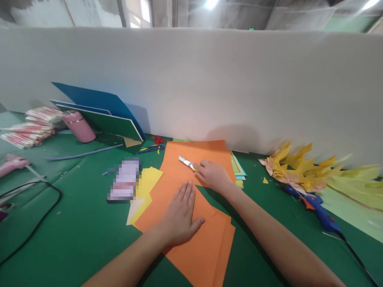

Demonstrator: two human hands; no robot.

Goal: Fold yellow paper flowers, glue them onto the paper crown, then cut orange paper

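My left hand (179,215) lies flat, fingers together and stretched out, pressing on a stack of orange paper sheets (197,247) on the green table. My right hand (213,175) is closed around a yellow-handled utility knife (187,162), whose blade tip rests on the upper orange sheet (185,153). Yellow paper pieces (146,185) lie just left of the orange stack.
A blurred-out flat object (124,180) lies left of the papers. Blue and green boards (103,115) lean on the white wall beside a pink bottle (79,126). A blue glue gun (318,209) and yellow paper flowers (296,167) sit at right. A black cable (36,223) loops at left.
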